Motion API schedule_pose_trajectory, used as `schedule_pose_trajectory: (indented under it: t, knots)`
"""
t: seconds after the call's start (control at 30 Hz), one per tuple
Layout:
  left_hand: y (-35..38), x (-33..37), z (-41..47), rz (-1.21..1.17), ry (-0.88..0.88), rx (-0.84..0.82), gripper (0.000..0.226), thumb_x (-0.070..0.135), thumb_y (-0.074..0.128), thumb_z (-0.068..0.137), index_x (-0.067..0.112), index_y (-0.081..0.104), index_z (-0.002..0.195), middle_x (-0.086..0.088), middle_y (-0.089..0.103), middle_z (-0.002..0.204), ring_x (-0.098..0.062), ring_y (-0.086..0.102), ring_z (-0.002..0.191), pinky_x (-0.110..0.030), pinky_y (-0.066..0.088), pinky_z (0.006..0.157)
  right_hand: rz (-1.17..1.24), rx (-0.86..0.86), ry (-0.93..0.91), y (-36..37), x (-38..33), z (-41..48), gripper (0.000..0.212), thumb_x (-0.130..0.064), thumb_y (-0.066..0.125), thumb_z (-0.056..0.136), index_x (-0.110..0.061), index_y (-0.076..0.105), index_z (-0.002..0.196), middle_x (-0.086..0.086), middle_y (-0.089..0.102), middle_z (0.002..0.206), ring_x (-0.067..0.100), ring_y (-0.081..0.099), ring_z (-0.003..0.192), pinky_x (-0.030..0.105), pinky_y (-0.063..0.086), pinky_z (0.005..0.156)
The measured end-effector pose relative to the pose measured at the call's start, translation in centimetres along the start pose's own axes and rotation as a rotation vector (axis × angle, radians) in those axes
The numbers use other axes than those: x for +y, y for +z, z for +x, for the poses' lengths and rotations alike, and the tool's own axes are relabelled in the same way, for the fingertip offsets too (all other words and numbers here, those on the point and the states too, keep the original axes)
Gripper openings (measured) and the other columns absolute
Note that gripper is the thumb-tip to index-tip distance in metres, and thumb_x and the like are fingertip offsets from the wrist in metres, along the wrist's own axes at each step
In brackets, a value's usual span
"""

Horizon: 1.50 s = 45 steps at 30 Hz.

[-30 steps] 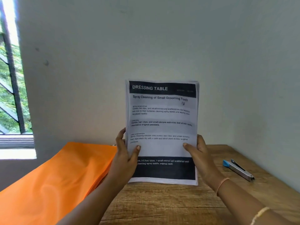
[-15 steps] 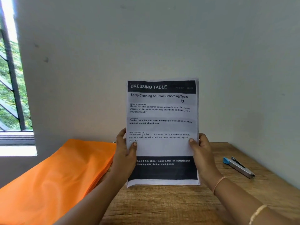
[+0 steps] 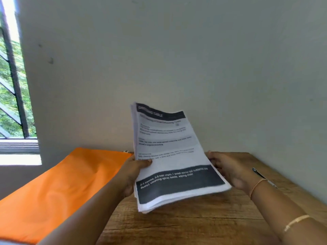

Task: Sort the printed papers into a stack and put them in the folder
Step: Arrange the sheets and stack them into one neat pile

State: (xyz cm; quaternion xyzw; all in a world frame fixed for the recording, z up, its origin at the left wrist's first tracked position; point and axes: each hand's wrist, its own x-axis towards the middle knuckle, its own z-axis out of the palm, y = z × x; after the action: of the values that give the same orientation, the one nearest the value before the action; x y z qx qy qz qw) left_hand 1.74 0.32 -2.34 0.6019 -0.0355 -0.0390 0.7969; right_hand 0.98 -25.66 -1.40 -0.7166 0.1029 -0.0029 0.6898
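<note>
White papers (image 3: 169, 156) sit in a stack above the wooden surface (image 3: 194, 227), tipped back with the long side pointing away from me, and my left hand (image 3: 134, 172) pinches the left edge, thumb on top. My right hand (image 3: 230, 170) is at the right edge, fingers (image 3: 211, 155) partly hidden by the papers, so I cannot tell if they hold on. The orange folder (image 3: 62, 188) lies just left of my left hand, its long side running toward the wall (image 3: 177, 50), so that hand is nearer.
</note>
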Motion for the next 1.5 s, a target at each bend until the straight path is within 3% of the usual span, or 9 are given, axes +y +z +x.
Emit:
schedule_pose_trajectory:
  t: [0.2, 0.33, 0.6, 1.0, 1.1, 1.27, 1.4, 1.43, 1.5]
  knots:
    - [0.1, 0.1, 0.4, -0.389, 0.022, 0.113, 0.03, 0.005, 0.05, 0.095, 0.01, 0.051, 0.125, -0.012, 0.065, 0.109, -0.031, 0.062, 0.093, -0.041, 0.05, 0.067, 0.375, -0.318, 0.066, 1.2, 0.5, -0.8, 0.071, -0.066, 0.036, 0.087, -0.01, 0.046, 0.13, 0.014, 0.07, 0.111, 0.028, 0.061, 0.109, 0.054, 0.034, 0.103]
    - [1.5, 0.1, -0.2, -0.492, -0.032, 0.163, 0.024, 0.004, 0.05, 0.095, 0.007, 0.052, 0.118, -0.011, 0.066, 0.094, -0.025, 0.063, 0.08, -0.039, 0.055, 0.056, 0.328, -0.463, 0.05, 4.8, 0.7, -2.2, 0.071, -0.066, 0.045, 0.083, -0.016, 0.047, 0.134, 0.015, 0.066, 0.117, 0.03, 0.065, 0.103, 0.056, 0.044, 0.091]
    - [2.7, -0.6, -0.4, -0.291, -0.202, 0.042, 0.006, 0.007, 0.057, 0.088, 0.008, 0.057, 0.093, -0.01, 0.061, 0.081, -0.02, 0.059, 0.073, -0.031, 0.057, 0.051, 0.466, -0.236, 0.004, 5.4, 0.0, -2.2, 0.018, 0.003, 0.04, 0.092, 0.004, 0.056, 0.102, 0.018, 0.071, 0.079, 0.028, 0.069, 0.064, 0.036, 0.059, 0.053]
    - [-2.6, 0.8, 1.5, -0.298, -0.21, 0.189, 0.004, 0.002, 0.053, 0.09, 0.001, 0.053, 0.087, -0.017, 0.059, 0.084, -0.024, 0.061, 0.076, -0.029, 0.056, 0.045, 0.409, -0.103, 0.058, -0.5, -0.3, -0.8, 0.024, 0.003, 0.035, 0.087, 0.009, 0.052, 0.103, 0.025, 0.066, 0.082, 0.036, 0.066, 0.076, 0.044, 0.059, 0.063]
    - [-3.5, 1.0, 1.9, -0.289, -0.214, 0.21, 0.006, -0.003, 0.052, 0.089, 0.0, 0.051, 0.085, -0.02, 0.057, 0.085, -0.029, 0.063, 0.072, -0.032, 0.058, 0.062, 0.381, -0.133, 0.079, -1.1, -0.1, -0.7, 0.023, 0.004, 0.036, 0.087, 0.011, 0.05, 0.104, 0.026, 0.062, 0.09, 0.037, 0.064, 0.079, 0.042, 0.06, 0.057]
    - [-4.7, 1.4, 1.8, -0.228, -0.407, 0.132, 0.003, -0.003, 0.051, 0.082, -0.003, 0.052, 0.085, -0.02, 0.057, 0.09, -0.028, 0.062, 0.078, -0.043, 0.055, 0.048, 0.296, -0.212, 0.121, -2.7, 0.0, -0.6, 0.022, 0.001, 0.044, 0.088, 0.009, 0.051, 0.107, 0.026, 0.067, 0.081, 0.035, 0.069, 0.061, 0.033, 0.055, 0.046]
    - [-3.6, 1.9, 0.9, -0.218, -0.481, 0.007, 0.021, -0.005, 0.048, 0.079, -0.011, 0.05, 0.099, -0.028, 0.059, 0.092, -0.036, 0.063, 0.082, -0.043, 0.056, 0.053, 0.358, -0.233, 0.078, -3.6, 0.6, -0.2, 0.074, 0.003, 0.086, 0.026, 0.013, 0.062, 0.095, 0.028, 0.067, 0.085, 0.039, 0.069, 0.07, 0.045, 0.058, 0.055]
    - [-3.4, 2.0, 0.7, -0.212, -0.487, -0.012, 0.021, -0.007, 0.045, 0.082, -0.014, 0.049, 0.101, -0.031, 0.059, 0.093, -0.04, 0.065, 0.077, -0.042, 0.055, 0.053, 0.382, -0.227, 0.077, -3.8, 0.7, -0.1, 0.067, 0.002, 0.086, 0.024, 0.012, 0.066, 0.087, 0.028, 0.067, 0.082, 0.038, 0.07, 0.068, 0.048, 0.058, 0.055]
    - [-3.1, 2.0, 0.6, -0.218, -0.492, -0.023, 0.025, -0.01, 0.038, 0.087, -0.017, 0.046, 0.11, -0.035, 0.057, 0.097, -0.043, 0.067, 0.064, -0.04, 0.056, 0.05, 0.432, -0.169, 0.107, -3.8, 0.5, -0.2, 0.026, -0.003, 0.071, 0.062, 0.007, 0.066, 0.085, 0.024, 0.068, 0.074, 0.035, 0.07, 0.061, 0.053, 0.057, 0.054]
